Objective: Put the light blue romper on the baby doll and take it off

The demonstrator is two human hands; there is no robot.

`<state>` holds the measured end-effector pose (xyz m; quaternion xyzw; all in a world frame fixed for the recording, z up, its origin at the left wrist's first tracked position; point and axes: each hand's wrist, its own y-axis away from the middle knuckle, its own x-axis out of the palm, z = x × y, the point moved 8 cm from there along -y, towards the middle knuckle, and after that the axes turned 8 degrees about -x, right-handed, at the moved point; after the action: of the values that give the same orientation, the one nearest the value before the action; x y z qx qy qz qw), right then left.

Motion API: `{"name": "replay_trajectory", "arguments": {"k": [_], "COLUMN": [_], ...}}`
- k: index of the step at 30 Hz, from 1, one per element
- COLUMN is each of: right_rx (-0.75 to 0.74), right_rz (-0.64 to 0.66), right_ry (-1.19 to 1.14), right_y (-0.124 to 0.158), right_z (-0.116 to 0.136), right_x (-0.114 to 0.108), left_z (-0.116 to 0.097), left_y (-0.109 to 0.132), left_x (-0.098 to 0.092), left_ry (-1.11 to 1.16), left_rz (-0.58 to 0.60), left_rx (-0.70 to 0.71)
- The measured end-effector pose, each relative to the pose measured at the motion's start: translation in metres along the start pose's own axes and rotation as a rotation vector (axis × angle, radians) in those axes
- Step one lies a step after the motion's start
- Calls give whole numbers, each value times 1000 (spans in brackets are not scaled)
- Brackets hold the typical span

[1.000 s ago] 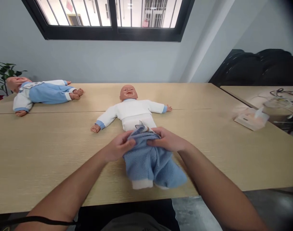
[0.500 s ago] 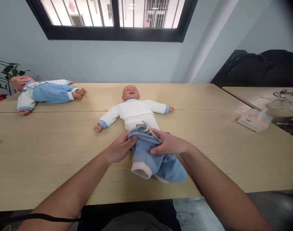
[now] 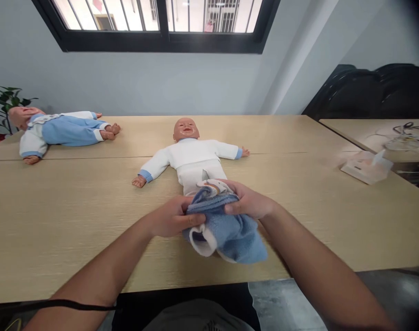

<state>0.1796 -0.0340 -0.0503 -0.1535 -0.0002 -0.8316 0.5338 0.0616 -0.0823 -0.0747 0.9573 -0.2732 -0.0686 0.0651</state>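
Both my hands grip a pair of blue doll trousers (image 3: pixel 235 234) with white cuffs, bunched over the legs of a baby doll. My left hand (image 3: pixel 175 216) pinches the left side, its thumb lying across the cloth above one cuff. At the waistband's right side, my right hand (image 3: pixel 249 200) is closed on the fabric, where a patterned lining shows. The baby doll (image 3: pixel 195 154) lies on its back, arms spread, in a white top with blue cuffs. Its lower legs and feet are hidden behind the trousers and my hands.
A second doll (image 3: pixel 70 131) in blue trousers lies at the far left by a potted plant (image 3: pixel 9 101). On the right of the wooden table (image 3: pixel 319 220) stands a tissue box (image 3: pixel 366 168). Cables (image 3: pixel 409 138) and black chairs (image 3: pixel 375 92) are beyond it.
My left thumb has slid down and right across the trousers, and the near cuff has folded more open. The waistband is bunched differently. The view has shifted slightly.
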Motion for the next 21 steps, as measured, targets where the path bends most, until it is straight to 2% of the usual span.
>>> {"name": "replay_trajectory", "arguments": {"k": [3,6,8,10,13,15,17,19,21], "right_rx": [112,156,185,229,286,224,59,-94,-76], "right_rz": [72,80,104,142,141,22,-149,-272,-323], "right_ry": [2,28,51,68,125,244,406,588,820], "right_y": [3,6,11,18,23,17,6,-4,-11], "right_z": [-5,-2,0,-2,-9,-7,5,16,15], "right_x": [5,2,0,-3,-12,-22,-29,-26,-19], "left_z": [0,4,5,5,-3,-15,-26,-31,-28], "left_y": [-3,-4,-5,-5,-1,2,5,8,8], "left_x": [-8,-6,3,17,37,45,55,68,81], "left_ry": [168,260,269,222,-50,-315,-555,-723,-847], "left_rz": [-129,-243,-194,-64,110,101,53,48,85], "left_rx": [82,112,96,54,62,161,288,379,423]}}
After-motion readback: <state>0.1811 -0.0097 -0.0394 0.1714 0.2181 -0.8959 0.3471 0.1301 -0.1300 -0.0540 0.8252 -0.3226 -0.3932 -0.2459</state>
